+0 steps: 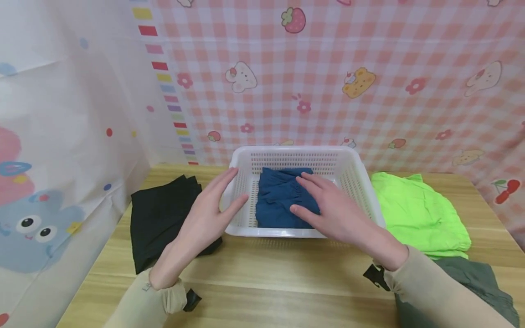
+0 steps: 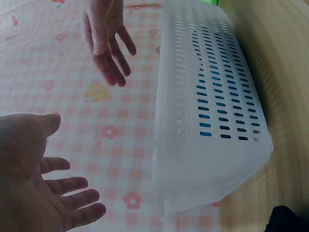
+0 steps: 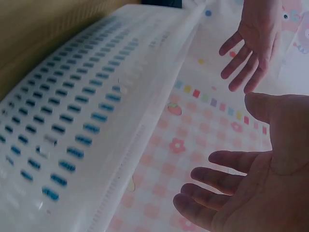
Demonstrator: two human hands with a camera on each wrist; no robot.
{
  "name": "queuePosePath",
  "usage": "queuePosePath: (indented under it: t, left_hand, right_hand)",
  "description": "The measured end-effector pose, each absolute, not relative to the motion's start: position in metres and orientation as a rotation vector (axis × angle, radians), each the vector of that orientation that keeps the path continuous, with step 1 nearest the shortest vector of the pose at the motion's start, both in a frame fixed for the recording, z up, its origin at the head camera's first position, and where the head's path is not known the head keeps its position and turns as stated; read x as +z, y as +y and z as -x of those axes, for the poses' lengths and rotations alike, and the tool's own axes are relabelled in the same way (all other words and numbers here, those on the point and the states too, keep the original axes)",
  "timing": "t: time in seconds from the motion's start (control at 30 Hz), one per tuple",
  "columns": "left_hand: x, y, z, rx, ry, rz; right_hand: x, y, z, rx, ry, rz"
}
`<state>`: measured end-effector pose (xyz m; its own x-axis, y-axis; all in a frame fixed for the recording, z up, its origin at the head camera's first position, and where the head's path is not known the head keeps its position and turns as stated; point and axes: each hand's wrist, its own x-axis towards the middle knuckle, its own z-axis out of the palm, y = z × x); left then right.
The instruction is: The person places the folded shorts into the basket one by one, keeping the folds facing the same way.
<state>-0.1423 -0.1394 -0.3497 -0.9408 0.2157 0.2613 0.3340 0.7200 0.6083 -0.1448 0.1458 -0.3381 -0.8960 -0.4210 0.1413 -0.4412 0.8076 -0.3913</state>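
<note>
A white plastic basket (image 1: 270, 233) with slotted walls stands on the wooden table, and a folded dark blue garment (image 1: 279, 196) with a gathered waistband lies inside it. My left hand (image 1: 209, 212) is held over the basket's left side, fingers extended and thumb spread, with nothing in it. Over the basket's right part hangs my right hand (image 1: 332, 207), overlapping the blue garment in the head view. Both wrist views show the left hand (image 2: 43, 179) and the right hand (image 3: 241, 179) raised above the rim level, palms facing inward, fingers straight and apart.
Left of the basket lies a folded black garment (image 1: 160, 221). A bright neon green garment (image 1: 418, 214) sits to the right, with a dark grey-green garment (image 1: 471, 282) nearer the front. Behind the table (image 1: 262, 282) hangs a pink checked cloth (image 1: 311, 82).
</note>
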Motion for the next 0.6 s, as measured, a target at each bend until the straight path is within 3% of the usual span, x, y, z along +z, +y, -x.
queuePosePath:
  t: [0.6]
  left_hand:
    - [-0.368, -0.172, 0.121, -0.997, -2.575, 0.47]
  right_hand:
    - [-0.357, 0.114, 0.128, 0.753, -2.917, -0.761]
